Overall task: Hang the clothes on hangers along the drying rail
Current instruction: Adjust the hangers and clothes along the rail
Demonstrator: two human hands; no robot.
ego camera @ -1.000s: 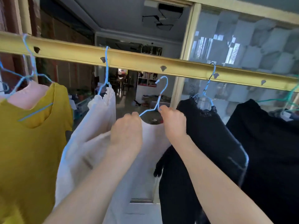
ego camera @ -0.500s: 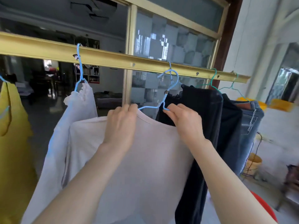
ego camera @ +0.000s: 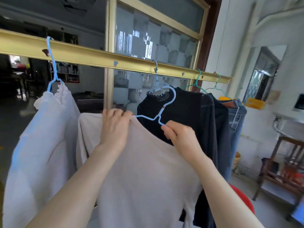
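Both hands' fingers point(ego camera: 166, 129) closed around blue hanger point(ego camera: 164, 104) inside pale shirt point(ego camera: 144, 170)

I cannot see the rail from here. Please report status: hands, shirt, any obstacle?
Left hand grips beige shirt collar; right hand pinches blue hanger. Hook below rail, not yet on. Black top crowds right.
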